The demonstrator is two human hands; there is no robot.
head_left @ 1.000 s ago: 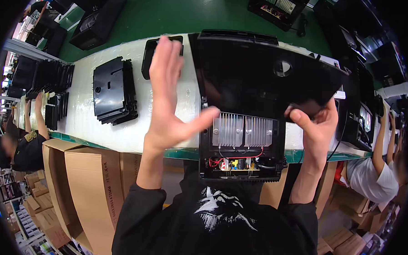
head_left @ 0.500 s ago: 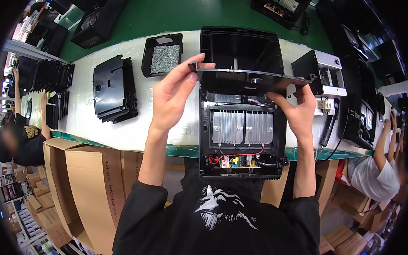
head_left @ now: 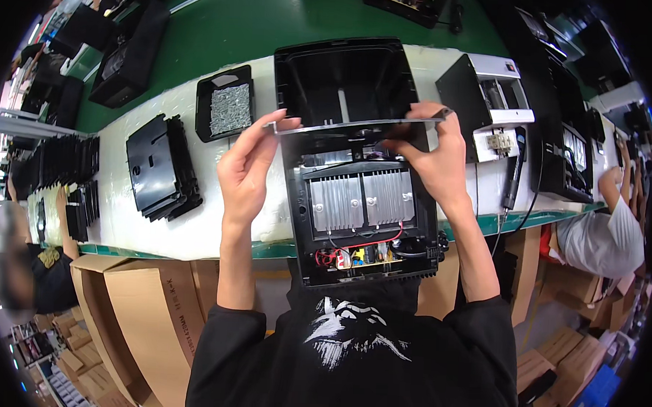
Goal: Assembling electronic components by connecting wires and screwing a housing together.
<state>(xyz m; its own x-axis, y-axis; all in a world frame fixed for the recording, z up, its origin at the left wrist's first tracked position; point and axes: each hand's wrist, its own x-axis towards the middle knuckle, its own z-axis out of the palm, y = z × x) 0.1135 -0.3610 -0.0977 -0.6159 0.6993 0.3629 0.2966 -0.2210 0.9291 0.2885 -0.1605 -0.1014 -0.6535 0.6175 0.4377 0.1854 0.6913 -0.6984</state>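
Turned edge-on since a second ago, one black panel (head_left: 322,128) is clamped at two ends by the left grip (head_left: 247,172) and right grip (head_left: 442,163). On the white surface (head_left: 216,228), one open black housing (head_left: 366,276) is set beneath it, one screw tray (head_left: 203,114) leftward — two finned heat sinks (head_left: 335,204) are exposed inside the housing.

Blk tee (head_left: 347,393) w/ wht brushstroke-style print (head_left: 331,349), short loose slvs (head_left: 227,334)

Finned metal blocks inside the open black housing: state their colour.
The finned metal blocks are silver-grey, showing best in the head view.
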